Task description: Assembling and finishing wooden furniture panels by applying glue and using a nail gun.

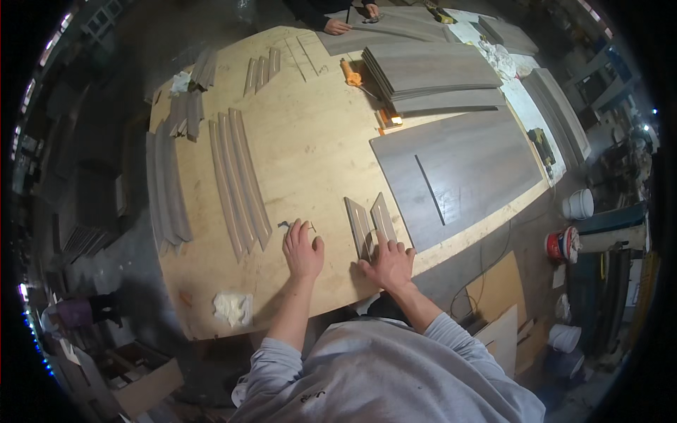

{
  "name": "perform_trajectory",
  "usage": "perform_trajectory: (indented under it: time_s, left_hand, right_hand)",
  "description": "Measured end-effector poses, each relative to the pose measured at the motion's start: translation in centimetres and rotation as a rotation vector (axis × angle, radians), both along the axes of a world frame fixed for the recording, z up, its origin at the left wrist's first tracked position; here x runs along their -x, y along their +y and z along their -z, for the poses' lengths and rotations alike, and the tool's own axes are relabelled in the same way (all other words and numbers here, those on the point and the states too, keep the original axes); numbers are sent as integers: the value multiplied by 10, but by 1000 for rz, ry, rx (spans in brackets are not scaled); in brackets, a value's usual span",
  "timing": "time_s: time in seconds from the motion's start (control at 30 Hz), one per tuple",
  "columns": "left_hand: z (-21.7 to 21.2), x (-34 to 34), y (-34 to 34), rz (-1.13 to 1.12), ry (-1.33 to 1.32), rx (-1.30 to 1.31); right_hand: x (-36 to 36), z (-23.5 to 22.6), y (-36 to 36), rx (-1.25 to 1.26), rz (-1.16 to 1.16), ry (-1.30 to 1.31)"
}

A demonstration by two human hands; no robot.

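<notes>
Presently, two short grey strips, the left strip [358,224] and the right strip [382,215], lie side by side on the pale tabletop [310,155], just left of the large grey panel [462,176]. My right hand [390,262] is over their near ends, fingers loosely spread, thumb by the left strip and forefinger at the right one; no closed grip is noted. My left hand [303,252] is low over the tabletop, fingers partly curled, near a small dark piece [284,224]; whether it pinches anything I cannot tell, the fingertips being small in this view. Handling assessment: both strips appear light, stiff and narrow, likely wood-based. Their slanted ends look most liable to chip. Recommended hold: thumb and fingers across the long edges, around mid-length, with light pressure, as the smooth-looking faces may slide
</notes>
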State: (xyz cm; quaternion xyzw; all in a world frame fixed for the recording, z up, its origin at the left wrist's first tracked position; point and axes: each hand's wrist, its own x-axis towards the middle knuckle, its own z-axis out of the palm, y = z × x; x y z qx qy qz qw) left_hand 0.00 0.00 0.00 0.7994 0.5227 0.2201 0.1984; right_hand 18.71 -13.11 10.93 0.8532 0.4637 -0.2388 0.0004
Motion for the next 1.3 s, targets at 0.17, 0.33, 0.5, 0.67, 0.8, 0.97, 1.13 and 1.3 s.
perform_trajectory:
  time_s: [0.17,0.33,0.5,0.67,0.8,0.97,1.13,1.3]
  left_hand:
    - [-14,-25,-64,25,84,22]
    - [-24,-87,-74,112,71,132]
    - [-32,-95,-86,167,26,220]
    - [-34,-58,-81,36,-196,245]
    - [-29,10,-65,-248,-238,61]
    - [-30,75,-26,-593,-252,31]
    - [-30,86,-3,-593,-29,-49]
    - [-39,72,-2,-425,63,129]
  right_hand:
    - [-4,6,-26,-305,-32,-62]
    - [-5,1,-33,-412,80,53]
    - [-27,-11,-50,-544,195,57]
    - [-53,-15,-59,-739,207,107]
    - [-45,8,-36,-715,80,325]
    - [-1,39,36,-588,-88,629]
    - [59,67,117,-520,-310,621]
    - [99,45,167,-382,-266,359]
